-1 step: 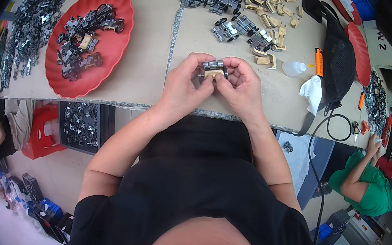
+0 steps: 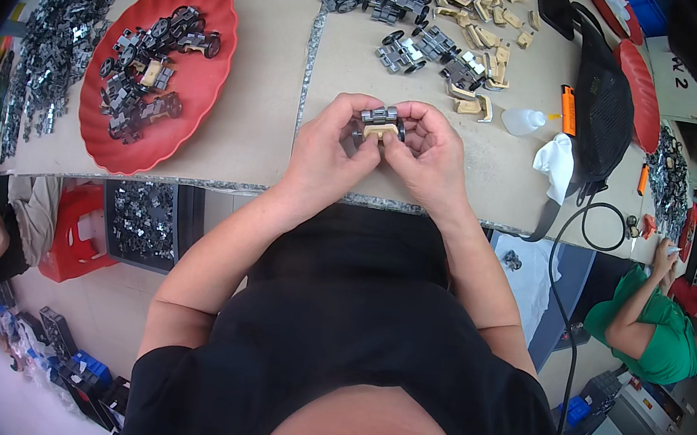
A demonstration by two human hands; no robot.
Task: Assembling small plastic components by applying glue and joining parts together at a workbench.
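Note:
Both my hands meet over the table's near edge around one small grey toy vehicle part (image 2: 378, 117) with black wheels. A tan plastic-looking piece (image 2: 379, 130) sits against its near side. My left hand (image 2: 331, 148) is closed on the left end, thumb pressed toward the tan piece. My right hand (image 2: 432, 156) grips the right end, its thumb also on the tan piece. Fingers hide much of the underside and the wheels. Beyond my hands lie similar grey wheeled parts (image 2: 401, 54) and a heap of tan pieces (image 2: 475, 35).
A red scalloped plate (image 2: 201, 104) with several wheeled parts is at left, beside a pile of grey parts (image 2: 51, 51). To the right are a small translucent bottle (image 2: 521, 121), an orange tool (image 2: 567, 110), a white cloth (image 2: 554, 164) and a black bag (image 2: 599, 100). Co-workers sit at both sides.

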